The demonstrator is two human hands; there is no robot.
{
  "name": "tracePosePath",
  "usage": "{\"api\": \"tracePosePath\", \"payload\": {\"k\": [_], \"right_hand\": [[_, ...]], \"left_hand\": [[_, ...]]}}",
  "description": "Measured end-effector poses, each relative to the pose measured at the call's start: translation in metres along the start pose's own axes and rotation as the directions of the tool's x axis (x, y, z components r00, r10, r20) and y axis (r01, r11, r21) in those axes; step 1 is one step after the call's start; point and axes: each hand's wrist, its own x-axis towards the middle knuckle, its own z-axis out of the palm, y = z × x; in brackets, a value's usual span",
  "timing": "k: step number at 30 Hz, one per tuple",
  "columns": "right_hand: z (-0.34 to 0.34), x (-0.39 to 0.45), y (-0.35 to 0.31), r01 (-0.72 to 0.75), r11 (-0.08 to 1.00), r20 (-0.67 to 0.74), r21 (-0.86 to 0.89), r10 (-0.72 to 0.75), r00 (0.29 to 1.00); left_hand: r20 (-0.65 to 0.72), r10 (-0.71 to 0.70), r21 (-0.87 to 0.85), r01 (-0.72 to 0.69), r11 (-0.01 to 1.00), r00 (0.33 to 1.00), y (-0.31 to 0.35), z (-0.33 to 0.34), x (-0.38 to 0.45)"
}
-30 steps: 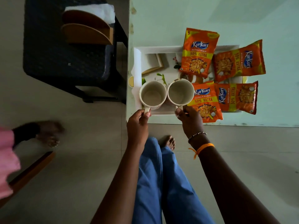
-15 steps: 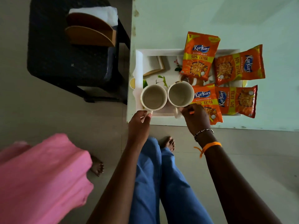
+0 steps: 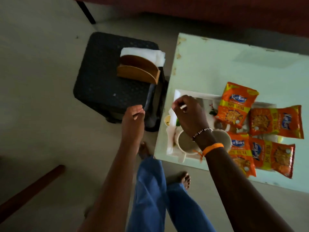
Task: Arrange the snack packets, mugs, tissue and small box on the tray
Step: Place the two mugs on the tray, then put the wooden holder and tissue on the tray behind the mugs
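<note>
My right hand point(image 3: 188, 114) sits over the left part of the tray point(image 3: 172, 148), fingers curled, with a small white thing point(image 3: 183, 107) showing between them; I cannot make out what it is, nor say for sure that the fingers clamp it. The wrist and forearm cross over both mugs: the left mug point(image 3: 185, 144) shows its pale inside and its handle pointing toward me over the tray's near rim, while of the right mug point(image 3: 224, 138) I get only an arc of rim past the orange wristband point(image 3: 213, 147). My left hand point(image 3: 133, 114) hangs off the counter point(image 3: 209, 64), over the near edge of the black stool point(image 3: 107, 81), fingers loosely apart and holding nothing.

Four orange snack packets lie on the right part of the tray: the far-left packet point(image 3: 236, 104) stands lengthwise, the far-right packet point(image 3: 275, 121) lies sideways beside it, the near-left packet point(image 3: 240, 153) is partly under my forearm, and the near-right packet point(image 3: 274, 158) hangs past the tray's near rim. The tray's printed floor is mostly covered; only a bit of leaf and flower shows.

On the stool stands a wooden holder point(image 3: 138, 71), with white tissue point(image 3: 143, 54) behind it. The frame is dim and blurred. I cannot pick out the small box.
</note>
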Motion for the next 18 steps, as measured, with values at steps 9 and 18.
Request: {"api": "tracePosePath", "payload": {"k": [9, 18], "right_hand": [[0.083, 0.106, -0.053, 0.173, 0.967, 0.019, -0.189, -0.173, 0.985], [0.080, 0.126, -0.043, 0.173, 0.937, 0.007, -0.303, -0.179, 0.984]], "left_hand": [[0.014, 0.006, 0.106, -0.008, 0.994, 1.000, 0.027, -0.040, 0.098], [0.067, -0.025, 0.200, 0.011, 0.980, 0.997, 0.021, -0.048, 0.133]]}}
